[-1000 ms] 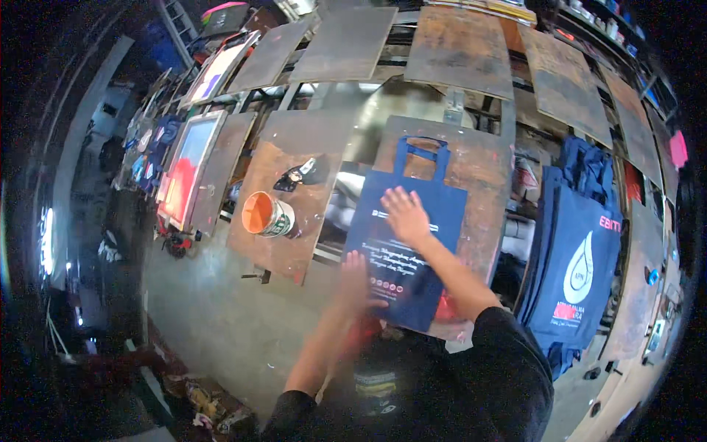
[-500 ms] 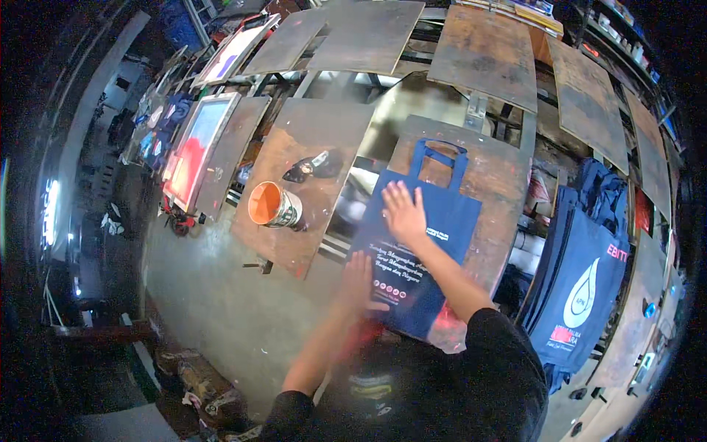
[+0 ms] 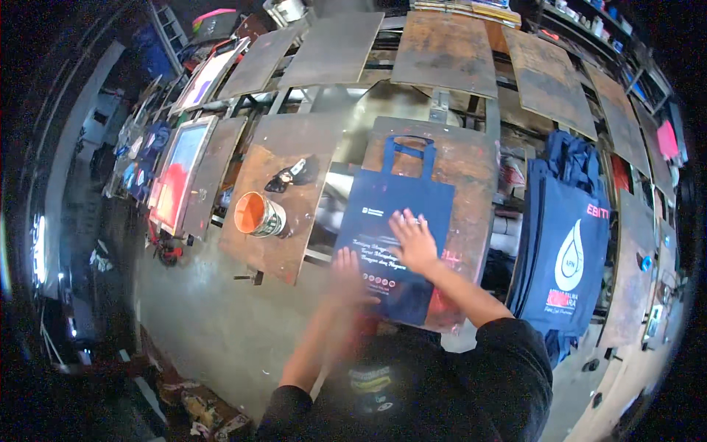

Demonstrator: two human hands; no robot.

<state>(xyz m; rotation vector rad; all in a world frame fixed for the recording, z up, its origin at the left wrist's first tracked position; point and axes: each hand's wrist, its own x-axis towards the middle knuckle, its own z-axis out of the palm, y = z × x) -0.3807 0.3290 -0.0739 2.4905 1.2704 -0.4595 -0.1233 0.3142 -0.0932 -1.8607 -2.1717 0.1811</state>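
Note:
A dark blue tote bag [image 3: 401, 199] with white print lies flat on a brown board [image 3: 471, 169], its two handles [image 3: 407, 148] pointing away from me. My right hand [image 3: 414, 241] rests on the right middle of the bag, fingers spread. At the bag's lower left edge is my left hand [image 3: 347, 274], blurred by motion, its fingers stretched out and nothing seen in them. Red stain shows on the board beside the bag's lower right side.
On the board to the left stand an orange-lined bucket [image 3: 259, 215] and a crumpled black bag [image 3: 289, 177]. A red-smeared printing screen [image 3: 180, 177] leans farther left. Several blue tote bags [image 3: 567, 243] with white drop prints are stacked at the right. More boards [image 3: 445, 51] line the far side.
My right hand has slid toward me from the bag's upper part to its middle, uncovering a small white print. The view has shifted, so the surroundings appear displaced.

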